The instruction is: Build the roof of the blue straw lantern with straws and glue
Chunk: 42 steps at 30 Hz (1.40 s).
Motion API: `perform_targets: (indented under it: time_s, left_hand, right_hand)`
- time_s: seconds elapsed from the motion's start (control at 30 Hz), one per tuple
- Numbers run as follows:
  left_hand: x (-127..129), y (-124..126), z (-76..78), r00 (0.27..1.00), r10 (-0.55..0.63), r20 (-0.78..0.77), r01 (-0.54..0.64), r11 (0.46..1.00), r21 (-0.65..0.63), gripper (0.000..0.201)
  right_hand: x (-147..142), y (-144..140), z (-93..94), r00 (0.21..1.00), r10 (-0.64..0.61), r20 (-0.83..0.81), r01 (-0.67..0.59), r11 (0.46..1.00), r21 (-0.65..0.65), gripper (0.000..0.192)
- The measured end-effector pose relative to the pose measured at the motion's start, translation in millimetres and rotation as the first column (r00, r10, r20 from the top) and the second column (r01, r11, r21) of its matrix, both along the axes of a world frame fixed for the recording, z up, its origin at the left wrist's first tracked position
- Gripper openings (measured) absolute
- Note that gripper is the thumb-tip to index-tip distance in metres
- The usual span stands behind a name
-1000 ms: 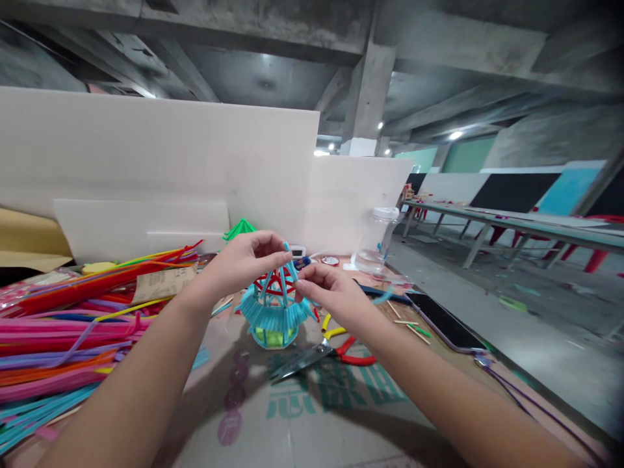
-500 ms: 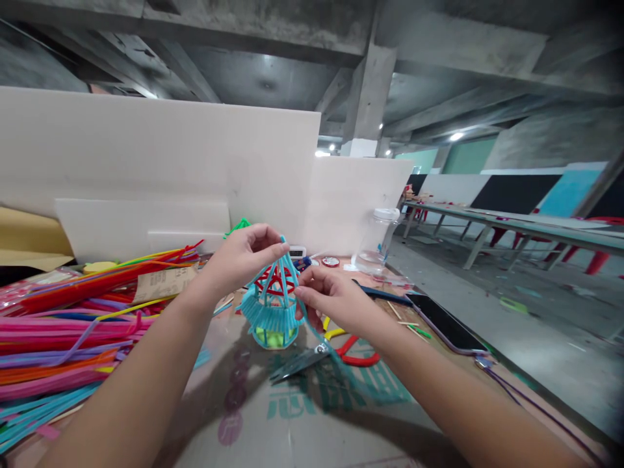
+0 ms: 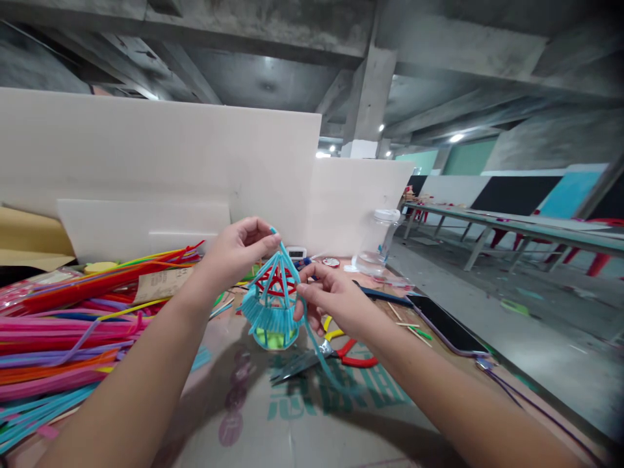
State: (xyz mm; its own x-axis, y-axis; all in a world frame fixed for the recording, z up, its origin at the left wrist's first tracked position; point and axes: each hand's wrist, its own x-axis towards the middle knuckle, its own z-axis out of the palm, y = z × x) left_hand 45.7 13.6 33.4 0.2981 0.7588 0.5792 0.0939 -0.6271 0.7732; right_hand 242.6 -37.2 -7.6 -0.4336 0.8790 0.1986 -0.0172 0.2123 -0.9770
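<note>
A small pavilion-shaped model (image 3: 272, 304) of cyan and red pipe cleaners, with a green base, stands on the table. My left hand (image 3: 237, 250) pinches the model's peak from above. My right hand (image 3: 327, 297) pinches a loose cyan pipe cleaner (image 3: 319, 351) at the model's right side; the strand trails down towards me over the table.
A large heap of coloured pipe cleaners (image 3: 73, 325) lies at the left. Scissors with red handles (image 3: 326, 354) lie just right of the model. A phone (image 3: 441, 320), a clear jar (image 3: 375, 250) and thin sticks (image 3: 407, 325) are at the right. White boards (image 3: 160, 169) stand behind.
My left hand has lifted a little along with the model's peak. The cyan strand in my right hand has swung from the right side to hang down towards me.
</note>
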Motion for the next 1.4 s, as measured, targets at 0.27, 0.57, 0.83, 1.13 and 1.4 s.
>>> perform_targets:
  time_s: [0.27,0.57,0.83,1.13,1.4]
  left_hand:
    - [-1,-3,3.5,0.998,0.061,0.032,-0.062,0.998,0.024,0.027]
    - [-6,0,4.7,0.991,0.125,0.037,-0.127,0.991,0.041,0.028]
    - [-7,1,5.0,0.995,0.089,0.033,-0.09,0.996,0.022,0.026]
    - [5,-10,3.9,0.972,-0.115,-0.206,0.086,0.985,-0.147,0.031]
    - [8,-9,0.3,0.957,-0.08,-0.279,0.065,0.996,-0.064,0.027]
  right_hand:
    - [1,-2,-2.2,0.997,0.054,0.057,-0.052,0.998,-0.034,0.023]
    - [2,0,-1.4,0.991,0.095,0.091,-0.093,0.995,-0.033,0.026]
    - [1,-13,5.3,0.969,0.156,0.193,-0.151,0.988,-0.039,0.017]
    - [4,8,-0.5,0.998,-0.069,-0.004,0.069,0.994,0.079,0.034]
    - [-1,5,-9.1,0.998,0.014,0.056,-0.017,0.998,0.052,0.023]
